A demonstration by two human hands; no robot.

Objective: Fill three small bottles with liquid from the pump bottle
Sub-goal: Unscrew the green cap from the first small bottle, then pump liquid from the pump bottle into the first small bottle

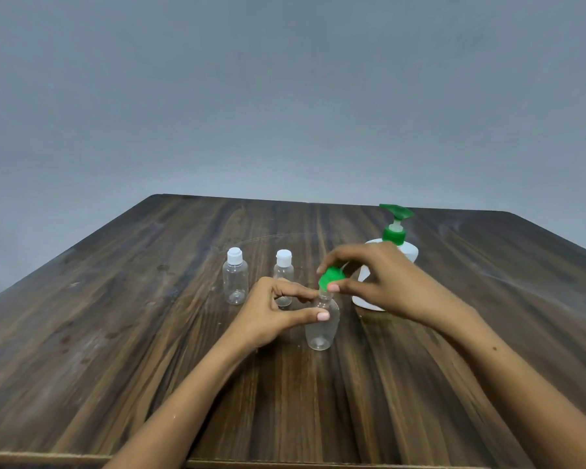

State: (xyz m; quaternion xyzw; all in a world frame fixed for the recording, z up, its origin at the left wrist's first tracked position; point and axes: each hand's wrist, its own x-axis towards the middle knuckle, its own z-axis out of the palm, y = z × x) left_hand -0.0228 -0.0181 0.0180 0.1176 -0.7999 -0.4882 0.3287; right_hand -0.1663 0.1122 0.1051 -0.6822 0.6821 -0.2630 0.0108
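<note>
hands meet over the near clear bottle [322,321] on the counter [115,333]: left hand [274,309] grips its neck and shoulder, right hand [379,279] pinches the green cap [330,277] at its mouth, pump bottle [391,255] just behind.

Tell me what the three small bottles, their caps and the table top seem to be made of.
The small bottles look like clear glossy plastic: the table grain shows through. White caps and the green cap look like opaque plastic. The table shows dark wood grain with sheen, possibly laminate.
</note>
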